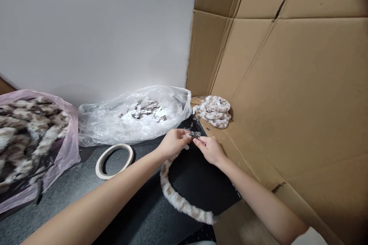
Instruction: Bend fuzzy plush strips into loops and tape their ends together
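Observation:
My left hand (174,142) is closed on the upper end of a furry cream-and-brown strip (175,197). The strip curves down from it over a black surface (201,187), and its other end lies loose near the front edge. Close beside it, my right hand (210,148) pinches a small dark, thin thing that meets the strip's end. Its kind is too small to make out. Loose fluff shows around the fingertips, and a small white tab (186,147) sticks out under the left fingers.
Left of my arms lies a roll of tape (99,166). Behind it, a clear plastic bag (100,128) holds white tabs; a pink bag (73,122) at far left holds furry strips. A furry bundle (215,111) sits by the cardboard wall (301,95) at right.

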`<control>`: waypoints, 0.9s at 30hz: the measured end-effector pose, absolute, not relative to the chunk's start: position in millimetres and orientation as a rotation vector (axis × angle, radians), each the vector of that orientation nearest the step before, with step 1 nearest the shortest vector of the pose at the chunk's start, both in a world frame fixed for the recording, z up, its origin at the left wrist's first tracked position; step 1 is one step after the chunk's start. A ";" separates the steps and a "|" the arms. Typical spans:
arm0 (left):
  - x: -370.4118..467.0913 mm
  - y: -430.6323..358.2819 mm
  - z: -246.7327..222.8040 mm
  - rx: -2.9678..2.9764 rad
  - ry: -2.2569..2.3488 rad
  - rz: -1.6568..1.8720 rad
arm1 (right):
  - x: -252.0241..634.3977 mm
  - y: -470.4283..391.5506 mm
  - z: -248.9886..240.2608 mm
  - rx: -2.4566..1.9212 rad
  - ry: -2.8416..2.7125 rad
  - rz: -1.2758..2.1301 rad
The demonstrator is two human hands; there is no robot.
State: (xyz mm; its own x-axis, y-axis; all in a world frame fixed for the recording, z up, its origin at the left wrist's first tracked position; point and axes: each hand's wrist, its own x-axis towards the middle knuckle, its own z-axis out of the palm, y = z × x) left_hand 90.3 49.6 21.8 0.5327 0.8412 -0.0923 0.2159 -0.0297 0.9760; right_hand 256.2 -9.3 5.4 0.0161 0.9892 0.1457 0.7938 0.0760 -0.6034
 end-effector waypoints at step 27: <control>94.7 49.8 23.6 1.691 0.979 0.656 | 258.6 -11.2 4.8 -1.771 -1.815 0.483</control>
